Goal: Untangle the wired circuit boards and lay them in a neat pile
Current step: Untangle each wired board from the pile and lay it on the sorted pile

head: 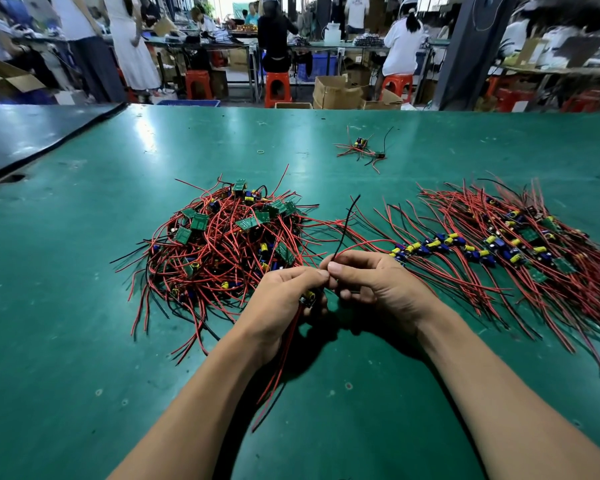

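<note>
– One board (307, 298) is off the table rn; small, w/ a yellow part on it; it sits in the left hand (281, 303), fingers curled round it, just in front of the tangled heap (229, 244).
– And the right hand (371, 282)?
– Thumb + forefinger pinch a black wire (344, 226) low down; the wire stands up and curves away from the person; both hands' fingertips meet at that pinch; the right's other fingers curl under.
– Other leads?
– Red wires (281, 362) hang from the left palm toward the person, over the green mat (84, 323).
– Heap vs. done stuff?
– Heap is left of the hands; red/black leads in every direction, green boards face up on top; the sorted row (516, 251) is to the right, boards w/ blue + yellow parts in a band, leads roughly parallel; a few long leads reach between the two near the hands.
– Further out?
– Small stray cluster (361, 148) at far centre, well apart; a rubber band (261, 152) left of it; dark mat (32, 133) at far left; beyond the table, orange stools (277, 88), cardboard boxes (336, 91), ppl at benches, blurred.
</note>
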A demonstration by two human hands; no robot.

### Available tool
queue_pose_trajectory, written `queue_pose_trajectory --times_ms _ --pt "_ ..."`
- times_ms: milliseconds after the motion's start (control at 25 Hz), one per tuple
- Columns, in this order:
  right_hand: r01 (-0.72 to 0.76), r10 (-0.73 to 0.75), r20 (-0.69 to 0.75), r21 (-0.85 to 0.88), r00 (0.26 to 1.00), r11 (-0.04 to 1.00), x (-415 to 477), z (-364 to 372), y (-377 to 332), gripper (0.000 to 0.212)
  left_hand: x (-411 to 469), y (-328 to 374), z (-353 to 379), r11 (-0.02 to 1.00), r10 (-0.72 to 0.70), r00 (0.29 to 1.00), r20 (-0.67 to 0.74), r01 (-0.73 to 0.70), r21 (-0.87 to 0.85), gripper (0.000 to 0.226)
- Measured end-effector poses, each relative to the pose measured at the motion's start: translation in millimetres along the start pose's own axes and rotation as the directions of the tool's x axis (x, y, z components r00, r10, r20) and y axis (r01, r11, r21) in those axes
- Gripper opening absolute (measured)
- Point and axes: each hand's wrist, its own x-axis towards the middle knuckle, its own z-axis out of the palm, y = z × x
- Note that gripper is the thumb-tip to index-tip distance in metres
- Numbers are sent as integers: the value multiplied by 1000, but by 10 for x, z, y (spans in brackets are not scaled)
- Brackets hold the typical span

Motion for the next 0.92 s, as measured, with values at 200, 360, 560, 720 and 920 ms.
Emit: queue_pose_trajectory --times_ms 200,360,560,720,920 --pt "-9 -12 -218 -97 976 995 31 133 52 16 33 -64 31 995 50 995 -92 -42 86 21" --pt "39 -89 -357 -143 930 989 78 192 79 14 64 -114 33 978 87 992 -95 -67 197 27" --pt "47 -122 -499 -159 858 986 111 99 45 15 76 -120 49 935 108 993 -39 -89 342 20" --pt "69 -118 -540 -110 834 991 119 13 5 8 74 -128 24 923 98 995 27 -101 372 20" --pt "95 12 -454 212 891 973 128 -1 -90 19 45 -93 10 934 80 995 59 -96 344 20"
